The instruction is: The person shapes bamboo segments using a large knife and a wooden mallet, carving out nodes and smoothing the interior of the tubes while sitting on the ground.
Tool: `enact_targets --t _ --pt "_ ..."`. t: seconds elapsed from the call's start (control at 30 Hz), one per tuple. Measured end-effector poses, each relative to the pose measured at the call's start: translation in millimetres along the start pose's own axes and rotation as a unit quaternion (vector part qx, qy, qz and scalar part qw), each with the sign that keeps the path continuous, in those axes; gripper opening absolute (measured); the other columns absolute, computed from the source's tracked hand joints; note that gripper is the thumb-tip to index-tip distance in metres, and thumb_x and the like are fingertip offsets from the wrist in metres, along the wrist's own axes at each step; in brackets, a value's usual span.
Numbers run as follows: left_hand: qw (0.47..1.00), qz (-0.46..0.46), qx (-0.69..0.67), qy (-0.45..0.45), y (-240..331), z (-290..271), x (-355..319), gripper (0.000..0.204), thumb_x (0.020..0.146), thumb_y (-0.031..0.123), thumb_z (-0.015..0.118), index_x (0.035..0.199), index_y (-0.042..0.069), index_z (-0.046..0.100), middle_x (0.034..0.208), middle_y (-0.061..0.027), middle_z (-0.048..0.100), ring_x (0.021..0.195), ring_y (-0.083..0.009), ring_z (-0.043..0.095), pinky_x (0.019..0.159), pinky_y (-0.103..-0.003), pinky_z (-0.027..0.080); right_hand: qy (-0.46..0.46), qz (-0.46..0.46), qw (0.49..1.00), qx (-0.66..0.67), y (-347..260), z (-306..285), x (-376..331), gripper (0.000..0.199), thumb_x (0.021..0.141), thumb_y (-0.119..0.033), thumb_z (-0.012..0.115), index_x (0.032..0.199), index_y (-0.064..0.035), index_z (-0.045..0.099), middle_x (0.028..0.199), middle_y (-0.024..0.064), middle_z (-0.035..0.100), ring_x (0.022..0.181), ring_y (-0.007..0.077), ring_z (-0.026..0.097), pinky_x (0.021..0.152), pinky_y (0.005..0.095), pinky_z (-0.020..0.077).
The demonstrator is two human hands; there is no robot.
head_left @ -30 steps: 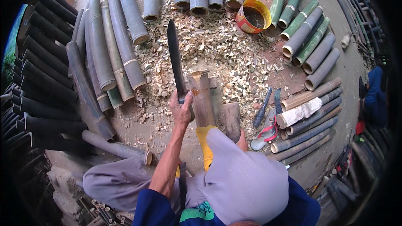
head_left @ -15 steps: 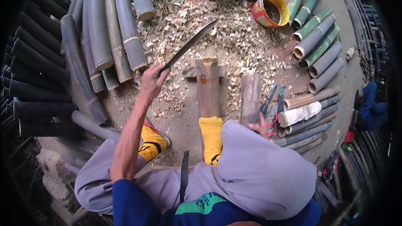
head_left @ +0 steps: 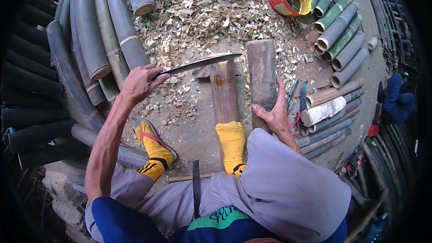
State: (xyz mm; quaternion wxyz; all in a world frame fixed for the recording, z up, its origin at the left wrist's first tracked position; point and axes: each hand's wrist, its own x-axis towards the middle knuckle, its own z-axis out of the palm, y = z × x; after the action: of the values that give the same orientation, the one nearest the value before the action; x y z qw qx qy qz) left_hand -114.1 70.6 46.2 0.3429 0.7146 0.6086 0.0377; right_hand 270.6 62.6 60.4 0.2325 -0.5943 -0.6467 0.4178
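My left hand [head_left: 140, 82] is closed around the handle of a machete [head_left: 202, 64]. Its long dark blade points right and crosses just above the notched far end of a brown bamboo piece [head_left: 225, 99]. That piece lies lengthwise before me, its near end by my yellow-socked foot [head_left: 230, 139] and its far end over a small wooden crosspiece [head_left: 201, 73]. On the right, my right hand [head_left: 276, 112] grips the near part of a weathered wooden block [head_left: 262, 69], thumb on top. The blade tip is close to the block's left edge, with a small gap visible.
Pale wood chips [head_left: 193, 22] cover the ground ahead. Long bamboo poles [head_left: 90, 31] lie at the left; green and grey bamboo lengths [head_left: 335, 31] line the right. A red-and-yellow tub [head_left: 281, 6] stands at the back. Near my right hand lie a white-wrapped piece [head_left: 324, 111] and thinner poles.
The machete has come down and turned from steeply raised to nearly level. My right hand has moved forward with the wooden block. My left foot has shifted left, and the view has tilted slightly.
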Motion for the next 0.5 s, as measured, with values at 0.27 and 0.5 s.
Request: enact_targets --t 0.27,0.5 --pt "0.998 0.053 0.026 -0.005 -3 -7 8 0.032 0.09 0.032 0.058 0.083 0.001 0.062 0.076 -0.0161 0.055 0.071 -0.0368 0.057 0.063 -0.045 0.044 -0.083 0.021 0.996 0.014 -9 4 9 0.105 0.063 -0.017 0.08 0.147 -0.0083 0.017 0.14 0.0222 0.038 0.126 0.0325 0.044 0.106 0.0402 0.0355" --pt "0.997 0.058 0.039 -0.014 -12 -3 13 0.034 0.09 0.033 0.057 0.077 0.002 0.058 0.072 -0.015 0.052 0.069 -0.0361 0.056 0.061 -0.045 0.043 -0.119 0.045 0.992 0.012 -8 0 14 0.105 0.064 -0.015 0.078 0.148 -0.0078 0.016 0.141 0.0237 0.037 0.127 0.0339 0.043 0.107 0.0401 0.0347"
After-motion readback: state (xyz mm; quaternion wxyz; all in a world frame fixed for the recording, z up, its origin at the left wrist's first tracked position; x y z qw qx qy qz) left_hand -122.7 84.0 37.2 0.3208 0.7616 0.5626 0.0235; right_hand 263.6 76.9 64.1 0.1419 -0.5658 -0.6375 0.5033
